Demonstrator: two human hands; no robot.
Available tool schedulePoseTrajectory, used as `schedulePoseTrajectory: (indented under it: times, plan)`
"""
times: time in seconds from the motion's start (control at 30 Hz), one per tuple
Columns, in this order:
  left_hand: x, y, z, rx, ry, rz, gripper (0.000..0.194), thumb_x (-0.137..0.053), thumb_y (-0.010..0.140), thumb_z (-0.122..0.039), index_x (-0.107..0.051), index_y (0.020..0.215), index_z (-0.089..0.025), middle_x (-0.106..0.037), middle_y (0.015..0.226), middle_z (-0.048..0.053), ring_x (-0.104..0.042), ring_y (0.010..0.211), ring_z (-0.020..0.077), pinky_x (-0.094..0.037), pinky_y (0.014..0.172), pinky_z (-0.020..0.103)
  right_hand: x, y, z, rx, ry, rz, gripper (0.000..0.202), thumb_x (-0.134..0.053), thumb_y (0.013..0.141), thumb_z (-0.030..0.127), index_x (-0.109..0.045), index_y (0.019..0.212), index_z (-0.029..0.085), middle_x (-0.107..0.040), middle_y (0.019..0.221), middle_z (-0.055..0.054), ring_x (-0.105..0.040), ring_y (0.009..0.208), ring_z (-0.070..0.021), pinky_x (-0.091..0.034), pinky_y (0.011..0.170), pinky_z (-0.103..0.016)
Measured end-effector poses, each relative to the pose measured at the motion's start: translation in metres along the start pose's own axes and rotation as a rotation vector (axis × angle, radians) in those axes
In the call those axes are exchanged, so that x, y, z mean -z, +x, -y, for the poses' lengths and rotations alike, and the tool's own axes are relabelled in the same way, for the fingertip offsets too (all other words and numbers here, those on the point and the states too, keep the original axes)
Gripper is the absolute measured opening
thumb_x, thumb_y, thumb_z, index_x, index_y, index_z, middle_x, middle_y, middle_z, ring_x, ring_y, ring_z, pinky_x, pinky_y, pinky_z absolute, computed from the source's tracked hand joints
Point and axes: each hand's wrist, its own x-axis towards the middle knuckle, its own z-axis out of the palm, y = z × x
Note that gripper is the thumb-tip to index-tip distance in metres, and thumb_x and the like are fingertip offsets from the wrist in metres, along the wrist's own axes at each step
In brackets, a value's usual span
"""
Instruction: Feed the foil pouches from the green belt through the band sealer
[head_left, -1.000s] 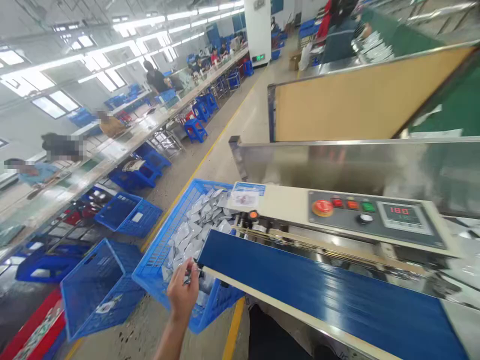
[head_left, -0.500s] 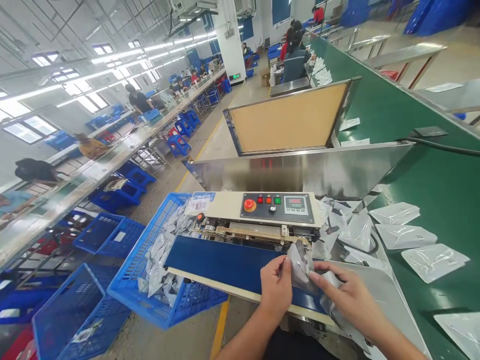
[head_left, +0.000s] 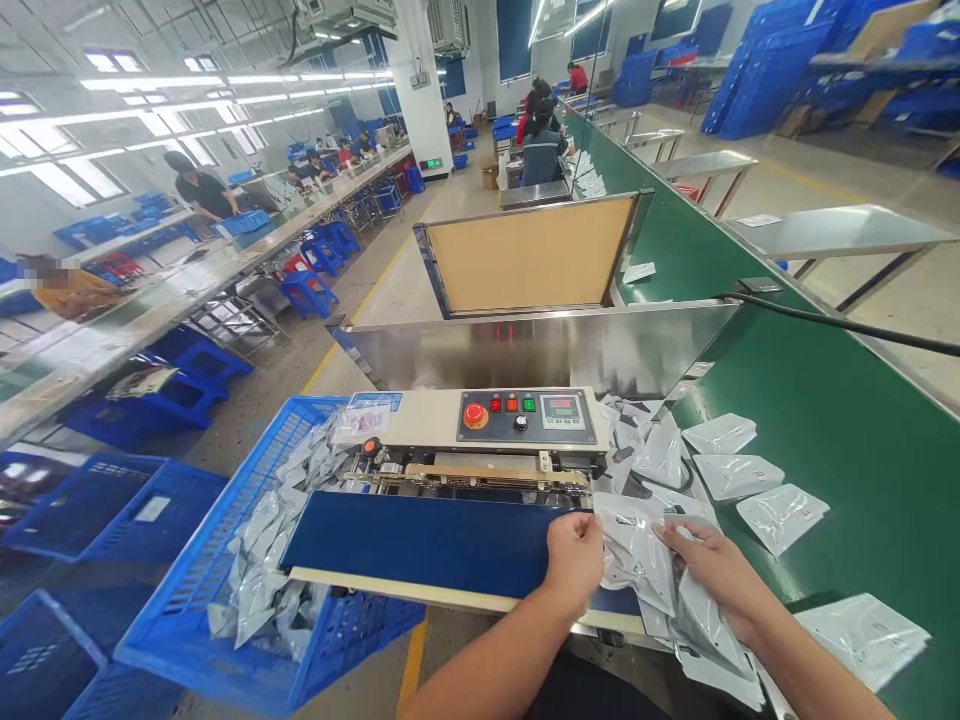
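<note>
Illumination: bright, from ceiling tube lights (head_left: 315, 78) and left-side windows (head_left: 75, 180). Glare marks the steel panel (head_left: 525, 350). Wide-angle distortion tilts the left side; left edge blurred.

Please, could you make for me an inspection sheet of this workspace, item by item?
Surface: blue belt runs along the machine's near side; green surface at right.
Job's things: silvery pouch between the hands; filled crate at the belt's left end.
Clutter: heaped pouches beside the machine; loose pouches on the green surface.
Left hand: pinches the pouch's edge.
Right hand: holds pouches.
Cables: black cable crosses the green surface.
Surroundings: people working farther off.
</note>
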Motion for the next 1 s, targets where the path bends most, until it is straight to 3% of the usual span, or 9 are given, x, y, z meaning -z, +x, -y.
schedulePoseTrajectory:
  times: [0.23, 0.43, 0.53, 0.63, 0.67, 0.73, 0.83, 0.93, 1.0]
  plan:
    - [0.003, 0.022, -0.006, 0.044, -0.074, -0.049, 0.051, -0.093, 0.073, -0.06, -0.069, 0.059, -0.017, -0.052, 0.049, -0.002, -0.05, 0.054, 0.015, -0.037, 0.054, 0.025, -0.015, 0.0, 0.03, -0.048, -0.003, -0.005, 0.035, -0.093, 0.065, 0.041, -0.079, 0.089, 0.021, -0.083, 0.084, -0.011, -0.079, 0.085, -0.0304, -0.059, 0.071, -0.033]
    - [0.034, 0.029, -0.014, 0.018, -0.114, -0.098, 0.054, -0.091, 0.076, -0.064, -0.071, 0.06, -0.016, -0.059, 0.052, 0.001, -0.059, 0.057, 0.0173, -0.044, 0.055, 0.025, -0.051, 0.002, 0.044, 0.04, -0.111, 0.053, 0.031, -0.091, 0.064, 0.046, -0.075, 0.08, 0.025, -0.086, 0.094, -0.011, -0.079, 0.101, -0.0317, -0.06, 0.085, -0.034]
    - [0.065, 0.012, -0.015, -0.057, -0.113, -0.176, 0.056, -0.085, 0.081, -0.07, -0.078, 0.075, -0.014, -0.074, 0.071, 0.008, -0.072, 0.075, 0.0236, -0.056, 0.068, 0.03, -0.055, -0.012, 0.043, 0.118, -0.127, 0.02, 0.034, -0.088, 0.066, 0.052, -0.078, 0.085, 0.025, -0.086, 0.099, -0.01, -0.077, 0.102, -0.0309, -0.058, 0.083, -0.033]
    - [0.09, -0.024, -0.013, -0.298, -0.028, -0.345, 0.054, -0.079, 0.091, -0.068, -0.084, 0.104, -0.016, -0.083, 0.111, 0.016, -0.078, 0.107, 0.0298, -0.063, 0.092, 0.037, -0.053, -0.036, 0.034, 0.159, -0.046, -0.061, 0.049, -0.089, 0.069, 0.061, -0.081, 0.099, 0.024, -0.084, 0.094, -0.009, -0.074, 0.09, -0.0295, -0.056, 0.073, -0.034]
    - [0.093, -0.039, -0.012, -0.38, 0.023, -0.337, 0.049, -0.077, 0.095, -0.064, -0.084, 0.11, -0.017, -0.082, 0.118, 0.016, -0.078, 0.11, 0.03, -0.064, 0.095, 0.038, -0.054, -0.045, 0.031, 0.161, 0.007, -0.079, 0.056, -0.089, 0.069, 0.065, -0.081, 0.104, 0.023, -0.083, 0.092, -0.008, -0.073, 0.087, -0.0285, -0.056, 0.071, -0.034]
    - [0.086, -0.065, -0.012, -0.494, 0.149, -0.156, 0.041, -0.078, 0.097, -0.054, -0.084, 0.117, -0.02, -0.083, 0.121, 0.016, -0.079, 0.109, 0.03, -0.065, 0.095, 0.039, -0.057, -0.063, 0.027, 0.172, 0.133, -0.062, 0.069, -0.089, 0.068, 0.072, -0.079, 0.114, 0.021, -0.081, 0.094, -0.008, -0.073, 0.088, -0.0268, -0.057, 0.072, -0.033]
    - [0.051, -0.086, -0.019, -0.574, 0.303, 0.127, 0.038, -0.086, 0.089, -0.045, -0.085, 0.119, -0.021, -0.084, 0.118, 0.014, -0.078, 0.108, 0.0315, -0.064, 0.098, 0.041, -0.059, -0.082, 0.026, 0.228, 0.318, 0.073, 0.083, -0.088, 0.069, 0.073, -0.074, 0.133, 0.022, -0.081, 0.108, -0.007, -0.075, 0.099, -0.0258, -0.061, 0.079, -0.031]
    - [0.014, -0.083, -0.025, -0.522, 0.27, 0.033, 0.033, -0.072, 0.1, -0.046, -0.084, 0.115, -0.019, -0.085, 0.114, 0.013, -0.077, 0.103, 0.0297, -0.062, 0.099, 0.041, -0.041, -0.085, 0.021, 0.284, 0.425, 0.185, 0.086, -0.091, 0.071, 0.065, -0.07, 0.145, 0.027, -0.079, 0.116, -0.005, -0.075, 0.107, -0.0247, -0.064, 0.086, -0.031]
    - [-0.004, -0.079, -0.021, -0.436, 0.158, -0.063, 0.042, -0.06, 0.107, -0.051, -0.084, 0.109, -0.017, -0.085, 0.107, 0.014, -0.076, 0.096, 0.0279, -0.062, 0.092, 0.038, -0.018, -0.078, 0.009, 0.279, 0.363, 0.176, 0.081, -0.095, 0.067, 0.06, -0.076, 0.138, 0.027, -0.08, 0.117, -0.006, -0.076, 0.111, -0.0267, -0.064, 0.089, -0.031]
